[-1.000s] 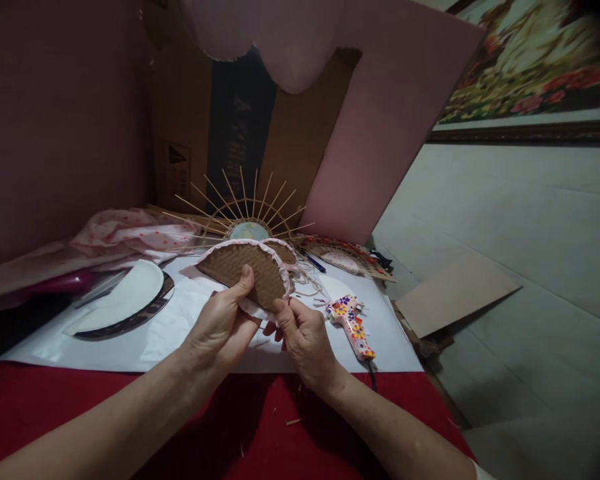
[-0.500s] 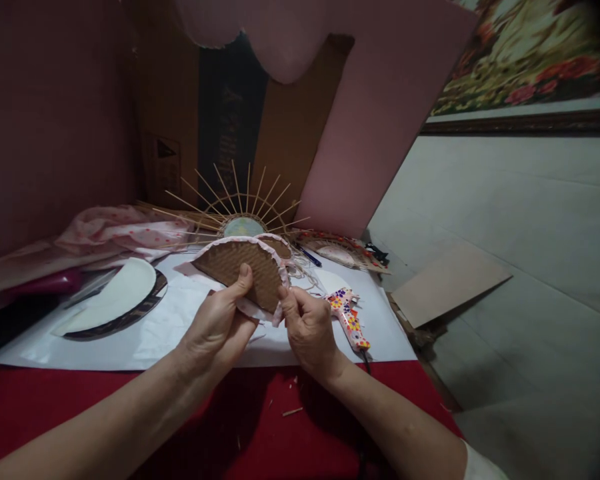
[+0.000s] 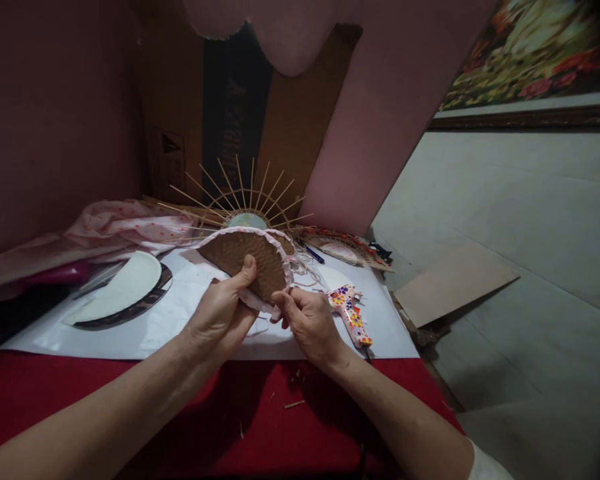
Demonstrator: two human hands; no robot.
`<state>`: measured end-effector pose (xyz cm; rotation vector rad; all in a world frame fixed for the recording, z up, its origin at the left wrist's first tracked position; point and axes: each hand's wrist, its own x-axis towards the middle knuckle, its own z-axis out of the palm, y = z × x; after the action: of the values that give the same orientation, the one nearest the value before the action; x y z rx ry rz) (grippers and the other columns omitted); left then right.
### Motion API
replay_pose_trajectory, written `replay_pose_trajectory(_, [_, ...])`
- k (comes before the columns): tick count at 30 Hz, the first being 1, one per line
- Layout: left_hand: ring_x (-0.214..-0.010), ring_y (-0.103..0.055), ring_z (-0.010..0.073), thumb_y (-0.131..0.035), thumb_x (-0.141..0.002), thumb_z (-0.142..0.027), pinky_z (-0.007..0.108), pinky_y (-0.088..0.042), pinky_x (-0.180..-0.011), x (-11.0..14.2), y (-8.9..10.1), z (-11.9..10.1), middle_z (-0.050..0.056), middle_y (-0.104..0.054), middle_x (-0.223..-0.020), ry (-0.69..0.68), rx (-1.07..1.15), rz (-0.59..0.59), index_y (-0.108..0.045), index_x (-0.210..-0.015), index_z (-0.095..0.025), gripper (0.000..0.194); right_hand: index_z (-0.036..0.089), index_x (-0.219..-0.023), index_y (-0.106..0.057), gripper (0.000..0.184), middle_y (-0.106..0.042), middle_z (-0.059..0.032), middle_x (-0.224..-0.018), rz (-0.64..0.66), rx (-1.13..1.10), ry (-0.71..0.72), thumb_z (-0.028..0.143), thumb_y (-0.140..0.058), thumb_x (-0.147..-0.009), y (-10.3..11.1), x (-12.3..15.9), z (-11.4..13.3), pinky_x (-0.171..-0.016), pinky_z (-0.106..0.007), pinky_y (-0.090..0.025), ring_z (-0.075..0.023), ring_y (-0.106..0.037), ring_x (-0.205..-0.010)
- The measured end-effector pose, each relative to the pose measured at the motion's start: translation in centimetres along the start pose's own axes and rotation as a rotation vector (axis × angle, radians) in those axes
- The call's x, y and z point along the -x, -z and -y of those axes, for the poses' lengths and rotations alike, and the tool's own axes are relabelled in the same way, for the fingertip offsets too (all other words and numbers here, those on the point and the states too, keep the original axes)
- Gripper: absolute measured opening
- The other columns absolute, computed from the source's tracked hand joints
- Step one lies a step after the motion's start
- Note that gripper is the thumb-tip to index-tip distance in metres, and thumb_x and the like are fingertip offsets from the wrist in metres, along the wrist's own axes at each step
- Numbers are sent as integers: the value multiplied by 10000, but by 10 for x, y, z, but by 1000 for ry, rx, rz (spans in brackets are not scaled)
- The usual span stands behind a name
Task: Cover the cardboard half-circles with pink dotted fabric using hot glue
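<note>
Forearms (image 3: 145,393) are spanning red cloth (image 3: 280,447), view edge cutting off both arms. Left hand (image 3: 225,307) is gripping the brown half-round panel (image 3: 255,257) above the white sheet (image 3: 160,343), fingertips hiding behind it. Right hand (image 3: 307,320) is pinching pale edging (image 3: 284,252) at the panel's lower right; exact grip unclear. Floral glue gun (image 3: 351,317) is lying just right, cord (image 3: 367,354) partly hidden. Panel is partly blocking the spoked frame (image 3: 247,221); box lettering (image 3: 233,127) is blurring out.

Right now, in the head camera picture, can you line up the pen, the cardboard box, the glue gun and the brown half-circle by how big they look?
Largest to smallest, as they look:
1. Cardboard box
2. Brown half-circle
3. Glue gun
4. Pen
</note>
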<state>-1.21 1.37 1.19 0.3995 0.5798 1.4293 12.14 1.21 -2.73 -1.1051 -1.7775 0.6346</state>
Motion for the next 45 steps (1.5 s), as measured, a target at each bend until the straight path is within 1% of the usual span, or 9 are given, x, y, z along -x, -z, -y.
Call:
replay_pose_trajectory(5, [-717, -677, 179, -691, -756, -99, 278, -540, -700, 3, 2, -2, 88, -749, -834, 44, -259, 110, -713, -912, -100, 158, 187, -749, -630, 481, -620, -30, -673, -172, -51, 86, 627, -470, -857, 27, -13, 2, -555, -250, -405, -153, -559, -615])
replay_pose_trajectory(10, [-681, -666, 190, -780, -629, -114, 280, -514, -679, 1, 9, 2, 81, -749, -747, 40, -507, 214, -754, -804, -110, 177, 214, -1063, -616, 331, -653, -61, -1025, -25, -318, 105, 461, -613, -842, 36, -18, 7, -770, -298, -468, -192, -596, -886])
replay_pose_trajectory(16, [-613, -638, 180, -766, -631, -165, 280, -488, -633, -4, 15, 10, 60, -724, -668, 43, -669, 321, -760, -728, -138, 100, 216, -958, -668, 228, -664, -40, -936, -37, -308, 117, 395, -538, -901, 36, -15, 13, -799, -310, -444, -187, -587, -869])
replay_pose_trajectory(22, [-540, -582, 153, -778, -597, -176, 255, -452, -565, 3, 14, 14, 36, -683, -596, 57, -693, 367, -745, -670, -142, 86, 201, -660, -666, 191, -572, 11, -649, -118, -251, 147, 327, -661, -803, 33, -17, 15, -616, -268, -400, -145, -497, -643])
replay_pose_trajectory(26, [-603, -617, 178, -775, -638, -206, 272, -475, -621, 6, 12, 9, 62, -711, -666, 153, -678, 405, -758, -759, -138, 140, 183, -631, -629, 303, -531, 18, -603, -87, -249, 90, 425, -642, -813, 37, -18, 13, -553, -250, -375, -125, -459, -578])
replay_pose_trajectory(30, [-621, -625, 182, -762, -655, -206, 262, -470, -610, 7, 12, 4, 82, -729, -719, 222, -717, 432, -757, -752, -139, 118, 175, -836, -706, 477, -656, -50, -781, 37, -344, 30, 551, -422, -911, 46, -19, 12, -603, -273, -423, -159, -557, -678])
replay_pose_trajectory(36, [-553, -597, 157, -739, -665, -177, 238, -440, -533, 4, 12, 10, 35, -682, -609, 152, -752, 448, -754, -705, -146, 53, 193, -788, -664, 118, -551, 24, -673, 161, -131, 118, 310, -678, -784, 52, -19, 16, -562, -239, -362, -120, -447, -614])
replay_pose_trajectory(41, [-673, -655, 176, -762, -641, -92, 221, -484, -586, 3, 2, -19, 51, -738, -753, -61, -799, 519, -766, -770, -164, 148, 208, -749, -605, 119, -557, 18, -692, -36, -242, 167, 300, -681, -753, 63, -28, 9, -640, -268, -409, -144, -486, -666])
replay_pose_trajectory(45, [-750, -714, 277, -800, -641, -218, 293, -543, -655, -2, 2, -58, 170, -760, -780, -250, -561, 460, -758, -959, -117, 337, 240, -686, -541, 234, -544, 32, -676, -290, -559, 163, 346, -748, -662, 70, -34, 11, -676, -289, -448, -154, -515, -666])
